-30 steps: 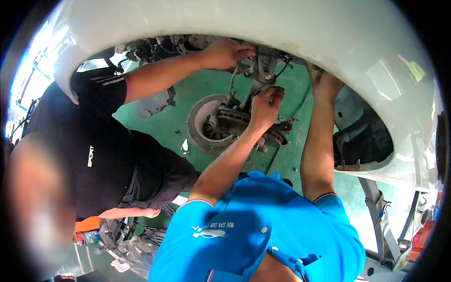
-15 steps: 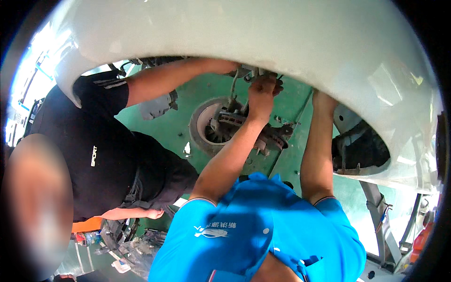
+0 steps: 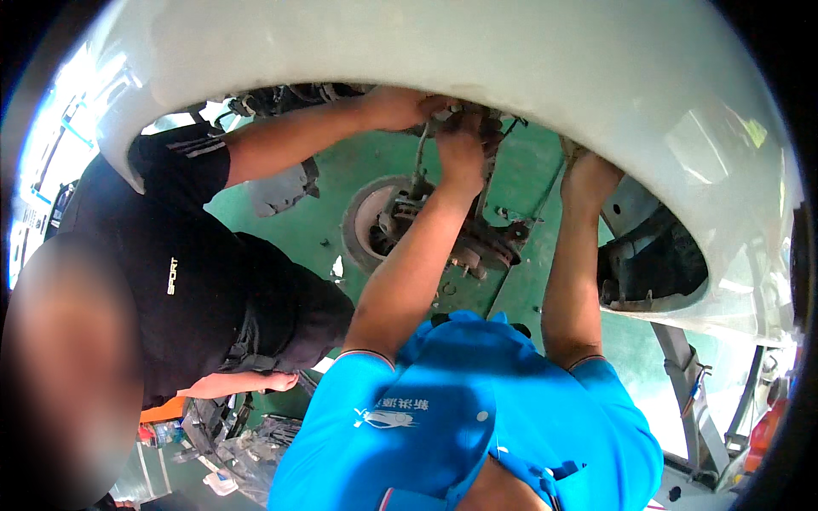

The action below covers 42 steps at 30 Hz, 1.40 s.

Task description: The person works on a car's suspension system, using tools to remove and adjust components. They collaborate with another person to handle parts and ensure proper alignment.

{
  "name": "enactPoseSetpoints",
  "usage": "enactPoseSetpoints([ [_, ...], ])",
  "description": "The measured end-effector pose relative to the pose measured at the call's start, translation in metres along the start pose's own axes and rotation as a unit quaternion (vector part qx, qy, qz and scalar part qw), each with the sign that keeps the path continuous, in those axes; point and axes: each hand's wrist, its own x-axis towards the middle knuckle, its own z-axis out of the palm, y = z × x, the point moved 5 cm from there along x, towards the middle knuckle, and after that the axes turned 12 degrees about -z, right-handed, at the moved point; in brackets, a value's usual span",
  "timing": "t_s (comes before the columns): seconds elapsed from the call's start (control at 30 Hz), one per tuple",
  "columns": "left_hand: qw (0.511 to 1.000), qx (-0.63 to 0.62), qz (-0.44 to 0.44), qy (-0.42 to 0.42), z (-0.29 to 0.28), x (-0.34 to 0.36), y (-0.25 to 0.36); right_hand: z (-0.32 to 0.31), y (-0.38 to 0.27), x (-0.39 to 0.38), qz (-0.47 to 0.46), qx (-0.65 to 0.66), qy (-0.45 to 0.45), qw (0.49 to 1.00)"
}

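A pale car fender [image 3: 426, 43] arches over the suspension strut and cables [image 3: 422, 149]. My left hand [image 3: 462, 149] is raised to the strut's upper part, its fingers closed around something I cannot make out. My right hand [image 3: 588, 179] is up at the arch's underside to the right, fingers bent and partly hidden, gripping something unclear. Just left of my left hand, a co-worker's hand [image 3: 396, 106] reaches into the same upper area. Below are the brake disc and hub [image 3: 486, 251].
The co-worker [image 3: 213, 281] in dark clothes stands at my left, their other hand low [image 3: 277, 383]. A tyre [image 3: 358, 221] lies on the green floor [image 3: 528, 281], with a dark panel [image 3: 281, 192] beyond. A grey metal post [image 3: 682, 383] stands at right; assorted parts [image 3: 221, 443] lie lower left.
My left hand has moved up along the strut from about a second ago. My right hand stays by the arch's edge. The view dipped and came partly back.
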Motion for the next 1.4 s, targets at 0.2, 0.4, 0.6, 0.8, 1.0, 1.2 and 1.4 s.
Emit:
enactPoseSetpoints([
  [0.2, 1.0, 0.007, 0.025, -0.015, 0.005, -0.007, 0.001, 0.006, 0.02, -0.012, -0.084, -0.184, -0.016, 0.979],
  [0.4, 0.999, 0.03, 0.002, 0.01, 0.012, -0.029, -0.002, -0.014, 0.016, -0.01, -0.128, -0.124, -0.008, 0.984],
  [0.6, 0.999, 0.044, 0.005, -0.017, 0.022, -0.032, -0.035, -0.035, 0.02, -0.007, -0.077, -0.139, -0.049, 0.986],
  [0.8, 0.976, 0.17, 0.114, -0.076, 0.069, -0.071, -0.04, -0.038, 0.037, -0.004, -0.1, -0.161, -0.051, 0.981],
  [1.0, 0.95, 0.211, 0.204, -0.105, 0.078, -0.091, -0.055, -0.027, 0.036, -0.016, -0.187, -0.242, -0.058, 0.95],
  [1.2, 0.889, 0.309, 0.32, -0.109, 0.06, -0.097, -0.071, -0.024, 0.041, -0.017, -0.182, -0.214, -0.072, 0.957],
  [1.4, 0.934, 0.234, 0.246, -0.109, 0.062, -0.088, -0.067, -0.014, 0.066, -0.012, -0.169, -0.192, -0.125, 0.959],
])
